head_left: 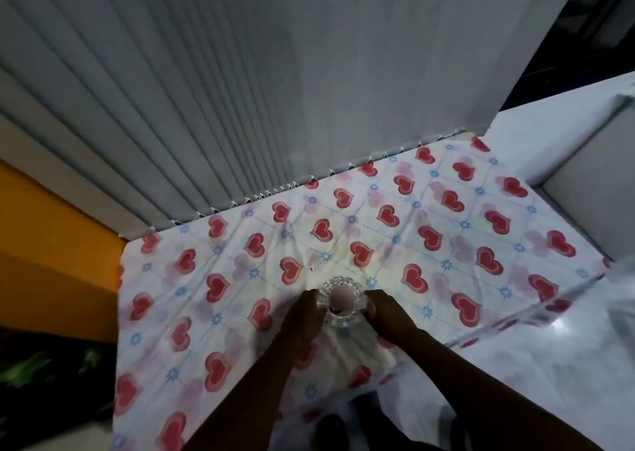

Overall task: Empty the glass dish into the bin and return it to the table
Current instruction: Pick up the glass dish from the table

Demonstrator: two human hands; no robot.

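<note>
A small ribbed glass dish (342,301) rests on the table (446,210), which is covered with a white cloth printed with red hearts. A pale pinkish patch and a small dark bit show inside the dish. My left hand (304,313) grips its left side and my right hand (386,313) grips its right side. Both forearms reach in from the bottom of the view. No bin shows in this view.
Grey vertical blinds (240,90) hang along the far edge of the table. An orange wall (51,261) lies to the left, with dark floor and green leaves below it. To the right runs a white ledge (567,114) and a glossy white floor (549,347).
</note>
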